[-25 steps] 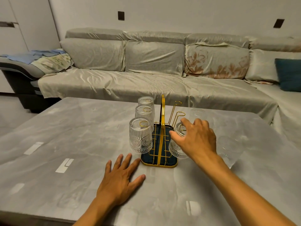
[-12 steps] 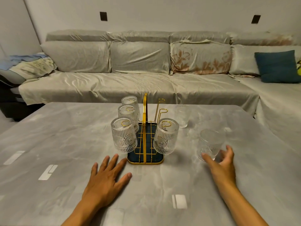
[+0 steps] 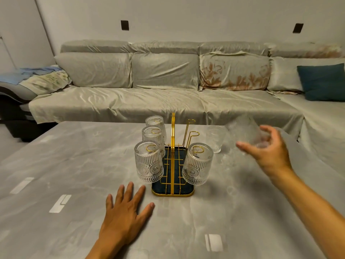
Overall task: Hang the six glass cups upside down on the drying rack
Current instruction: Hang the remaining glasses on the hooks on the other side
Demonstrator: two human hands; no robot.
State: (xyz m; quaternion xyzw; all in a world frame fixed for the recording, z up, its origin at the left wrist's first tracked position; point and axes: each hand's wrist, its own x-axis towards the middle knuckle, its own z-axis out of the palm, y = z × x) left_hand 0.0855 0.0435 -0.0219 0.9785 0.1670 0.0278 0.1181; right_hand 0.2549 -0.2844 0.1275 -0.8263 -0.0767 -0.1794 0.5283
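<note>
A gold wire drying rack (image 3: 173, 165) on a dark tray stands mid-table. Three ribbed glass cups hang upside down on its left side, the nearest cup (image 3: 148, 162) in front. One more cup (image 3: 198, 164) hangs on the near right prong; two right prongs stand bare. An upright cup (image 3: 215, 138) sits on the table right of the rack. My right hand (image 3: 268, 150) holds a blurred glass cup (image 3: 244, 130) lifted above the table, right of the rack. My left hand (image 3: 125, 212) lies flat on the table, fingers spread, near the rack's front left.
The grey marble-look table (image 3: 74, 184) stretches wide around the rack. A long grey sofa (image 3: 164, 101) runs behind it, with a teal cushion (image 3: 323, 81) at the right and a blanket pile at the left end.
My right hand left the cup it hung on the near right prong, went to the cup on the table at the right, gripped it and lifted it. The left hand stayed flat.
</note>
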